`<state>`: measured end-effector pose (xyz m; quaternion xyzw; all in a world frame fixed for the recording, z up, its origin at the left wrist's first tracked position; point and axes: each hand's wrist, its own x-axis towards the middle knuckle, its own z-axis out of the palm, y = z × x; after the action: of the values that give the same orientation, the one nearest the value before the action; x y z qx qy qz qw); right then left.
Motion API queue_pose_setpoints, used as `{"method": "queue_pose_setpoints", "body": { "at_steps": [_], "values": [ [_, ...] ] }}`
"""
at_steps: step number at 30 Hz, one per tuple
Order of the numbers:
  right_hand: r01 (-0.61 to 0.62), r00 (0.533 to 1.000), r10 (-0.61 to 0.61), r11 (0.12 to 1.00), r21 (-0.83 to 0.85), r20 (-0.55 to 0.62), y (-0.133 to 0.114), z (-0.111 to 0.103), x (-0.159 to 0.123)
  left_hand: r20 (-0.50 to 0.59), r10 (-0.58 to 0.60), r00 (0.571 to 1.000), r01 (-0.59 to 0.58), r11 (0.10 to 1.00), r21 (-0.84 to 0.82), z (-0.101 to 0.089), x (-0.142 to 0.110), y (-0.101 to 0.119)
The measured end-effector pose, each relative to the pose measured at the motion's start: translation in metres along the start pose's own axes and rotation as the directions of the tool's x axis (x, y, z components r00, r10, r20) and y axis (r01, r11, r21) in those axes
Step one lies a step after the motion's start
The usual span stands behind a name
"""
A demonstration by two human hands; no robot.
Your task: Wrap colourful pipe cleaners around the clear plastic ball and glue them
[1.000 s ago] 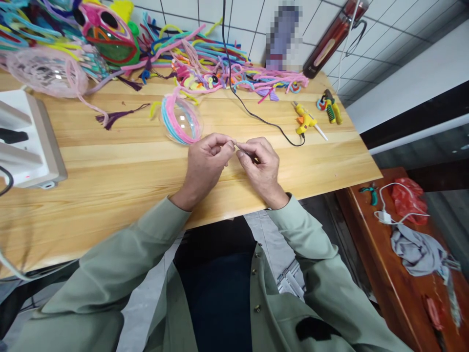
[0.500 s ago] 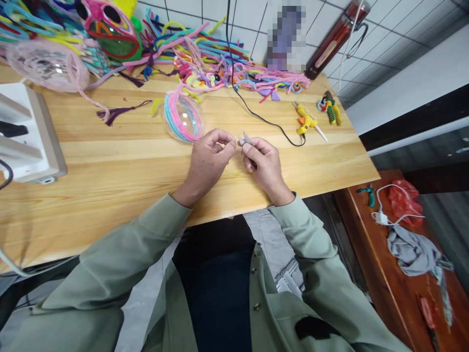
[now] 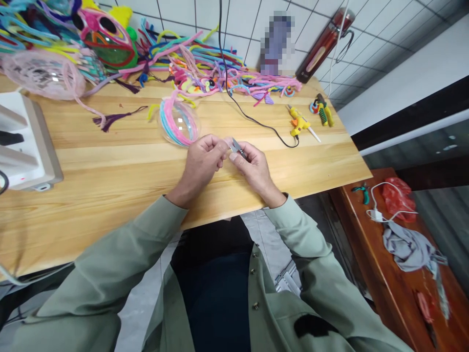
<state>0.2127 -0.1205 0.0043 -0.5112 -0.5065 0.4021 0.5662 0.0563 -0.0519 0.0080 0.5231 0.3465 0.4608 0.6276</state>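
Observation:
My left hand (image 3: 204, 163) is closed in a pinch over the table; whatever lies between its thumb and forefinger is too small to make out. Just to its right, my right hand (image 3: 252, 168) grips a pair of small thread snips (image 3: 237, 146), whose metal blades point up and left, close to the left fingertips. Behind my left hand sits a clear round ball (image 3: 197, 115) with pink and light blue pipe cleaners (image 3: 172, 120) coiled in it.
Along the tiled wall lies a heap of coloured pipe cleaners (image 3: 190, 54). A yellow glue gun (image 3: 299, 123), yellow-green pliers (image 3: 324, 111) and a red flask (image 3: 324, 46) are at the right. A black cord (image 3: 252, 117) crosses the table; a white power box (image 3: 32, 142) stands left.
The snips have turned so their blades now point up-left and look closer together, near my left fingertips. Both hands and the whole scene have shifted slightly left in view.

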Motion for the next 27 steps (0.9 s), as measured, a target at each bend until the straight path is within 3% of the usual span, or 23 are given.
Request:
{"method": "queue_pose_setpoints", "body": {
  "at_steps": [4,9,15,27],
  "values": [
    [-0.007,1.0,0.007,1.0,-0.006,-0.003,0.004,-0.0007,-0.0006,-0.009,-0.041,0.999,0.041,0.997,-0.06,0.0005,0.0004,-0.0013],
    [-0.056,0.998,0.054,0.995,0.084,0.027,0.005,0.0,-0.0008,0.023,0.058,0.998,-0.057,0.998,-0.009,0.0005,-0.0029,-0.0005],
    [-0.017,0.999,0.011,0.99,0.139,0.04,0.0016,0.0021,-0.0002,0.046,0.121,0.992,-0.124,0.988,0.09,0.0036,-0.0061,0.0012],
    [-0.033,0.99,0.011,0.987,0.155,0.143,0.0009,0.0026,-0.0015,0.085,0.064,0.994,-0.067,0.997,0.039,0.0042,-0.0051,0.0019]
  ]
}}
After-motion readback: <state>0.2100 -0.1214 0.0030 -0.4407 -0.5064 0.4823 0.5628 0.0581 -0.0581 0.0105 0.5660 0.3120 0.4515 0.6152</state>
